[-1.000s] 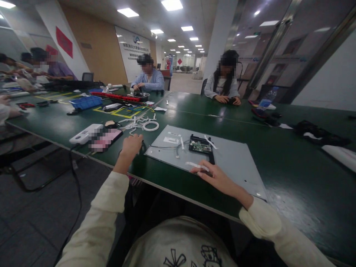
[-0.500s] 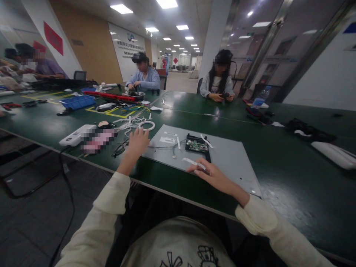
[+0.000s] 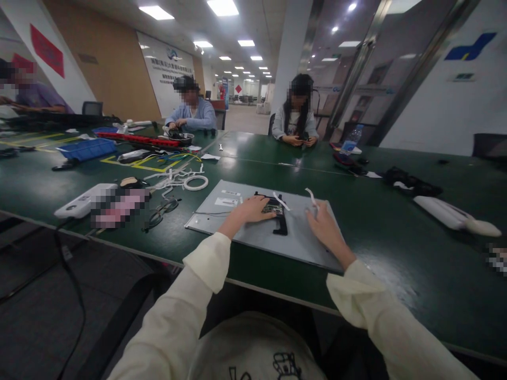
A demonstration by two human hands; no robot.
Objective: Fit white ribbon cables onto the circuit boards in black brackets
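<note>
A flat grey metal panel [image 3: 253, 238] lies on the table before me. Near its middle sits a black bracket [image 3: 282, 226] with a green circuit board [image 3: 273, 209] in it. My left hand [image 3: 250, 211] rests flat over the board's left side, fingers stretched out, hiding part of it. Over the panel's right part, my right hand [image 3: 325, 228] pinches a short strip of white tape [image 3: 311, 196], which sticks up from the fingers. Another white tape strip [image 3: 281, 201] lies across the bracket's upper edge. A thin cable [image 3: 212, 214] runs leftward from under my left hand.
Left of the panel lie a white tape ring [image 3: 196, 183], tangled white strips [image 3: 168, 182], glasses [image 3: 160, 212] and a white power bank-like box [image 3: 85, 200]. A blue tray [image 3: 86, 149] stands farther back. Two people sit across the table; a white elongated object [image 3: 439, 212] lies right.
My left hand has moved from the panel's left edge onto the circuit board. My right hand has shifted right and away from me, carrying the tape strip. The view has turned slightly right.
</note>
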